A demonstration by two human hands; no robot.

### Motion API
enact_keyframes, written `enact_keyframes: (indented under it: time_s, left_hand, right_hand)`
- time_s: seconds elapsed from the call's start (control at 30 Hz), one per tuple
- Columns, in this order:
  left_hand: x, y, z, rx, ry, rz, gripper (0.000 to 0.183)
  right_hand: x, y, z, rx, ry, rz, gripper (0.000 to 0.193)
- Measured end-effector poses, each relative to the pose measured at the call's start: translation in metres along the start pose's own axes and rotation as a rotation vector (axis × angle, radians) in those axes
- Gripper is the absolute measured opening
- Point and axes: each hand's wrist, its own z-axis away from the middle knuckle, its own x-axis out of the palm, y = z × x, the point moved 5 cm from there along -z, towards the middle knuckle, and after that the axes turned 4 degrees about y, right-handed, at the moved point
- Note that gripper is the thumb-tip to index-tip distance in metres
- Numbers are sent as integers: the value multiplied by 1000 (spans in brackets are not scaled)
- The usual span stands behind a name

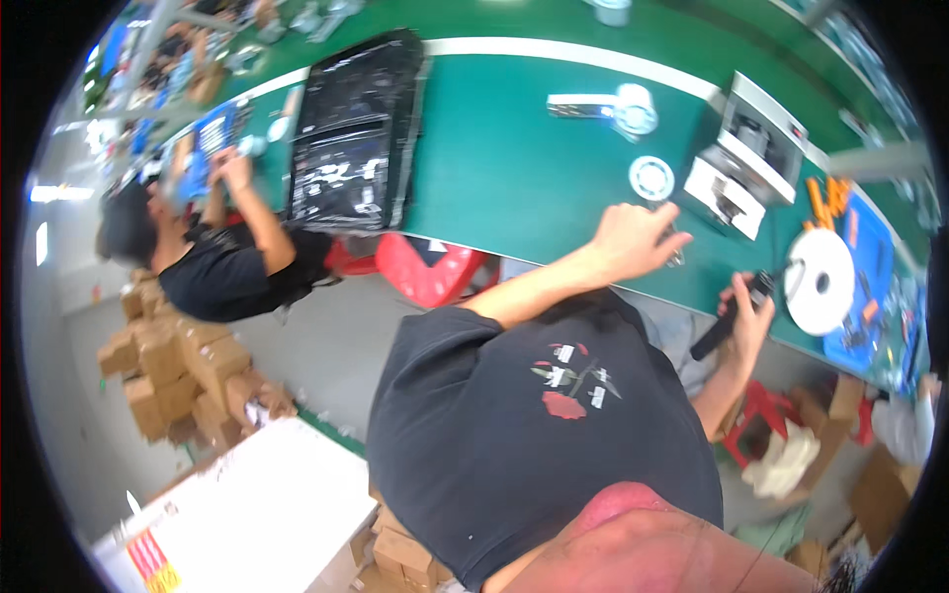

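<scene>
The right hand (755, 322), at the right of the frame, is wrapping its fingers around a black handheld tool (714, 337), which is slanting across the palm just off the front edge of the green counter (514, 158). The left hand (638, 242) is hovering near the middle right, thumb and forefinger spreading apart; a small shiny piece (676, 259) is lying just below them. A white ring (651, 179) is sitting just above that hand, with a round-headed white thing (634, 109) lying farther up. A grey and white box (728, 194) is standing above and between the hands, crowding the space there. A white disc (819, 282) is blocking the right hand's outer side, partly covering a blue tray (870, 242); orange-handled tools (820, 206) are resting above the disc. Black plastic trays (356, 128) are filling the upper left, beside a co-worker (232, 247).
</scene>
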Motion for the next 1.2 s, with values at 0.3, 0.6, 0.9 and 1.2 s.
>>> enact_keyframes:
  time_s: [0.3,0.6,0.9,1.2]
  left_hand:
    - [-97,4,-91,160,32,65,28]
    - [12,-107,-338,409,-133,-416,19]
    - [40,-136,-353,607,15,-519,9]
    - [-103,-221,-359,92,-159,-784,46]
  right_hand:
    - [5,6,0,-120,74,-41,19]
    - [7,-1,-1,-93,86,-46,19]
    - [7,3,0,-96,70,-37,20]
    - [6,7,0,-100,91,-54,18]
